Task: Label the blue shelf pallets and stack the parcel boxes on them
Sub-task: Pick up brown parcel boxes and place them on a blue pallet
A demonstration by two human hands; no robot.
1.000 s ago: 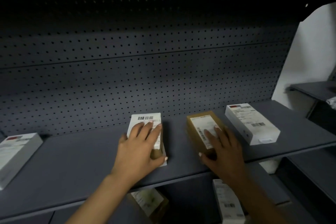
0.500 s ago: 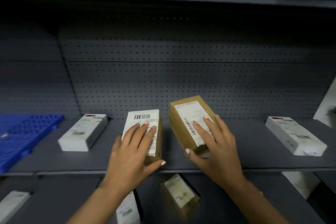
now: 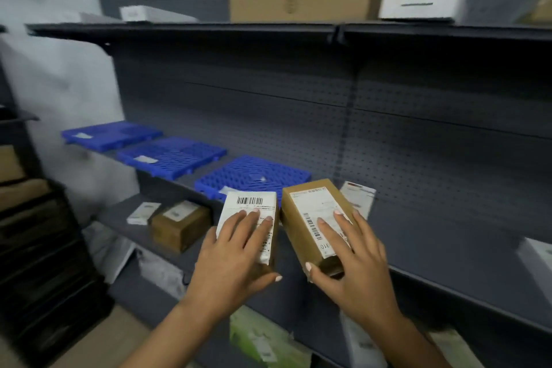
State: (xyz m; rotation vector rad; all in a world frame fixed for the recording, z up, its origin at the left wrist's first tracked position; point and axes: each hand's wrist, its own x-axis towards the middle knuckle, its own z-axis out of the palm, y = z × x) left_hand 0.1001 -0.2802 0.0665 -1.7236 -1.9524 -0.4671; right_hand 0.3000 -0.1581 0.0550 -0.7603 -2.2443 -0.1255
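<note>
Parcel boxes: judged light and rigid, each manageable one-handed; grip across the short sides, thumb under the near end. Left hand (image 3: 231,260) grasps the white-labelled box (image 3: 249,218); right hand (image 3: 355,266) grasps the brown box (image 3: 310,218). Both are held above the shelf (image 3: 448,251), right of three blue pallets (image 3: 254,178), each carrying a small label.

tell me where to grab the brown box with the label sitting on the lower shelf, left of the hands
Take the brown box across its two long side faces, coming from above and the front. It lies flat with its label up and one corner toward the shelf edge, and the small white box sits close on its left, so reaching in from that side looks cramped.
</note>
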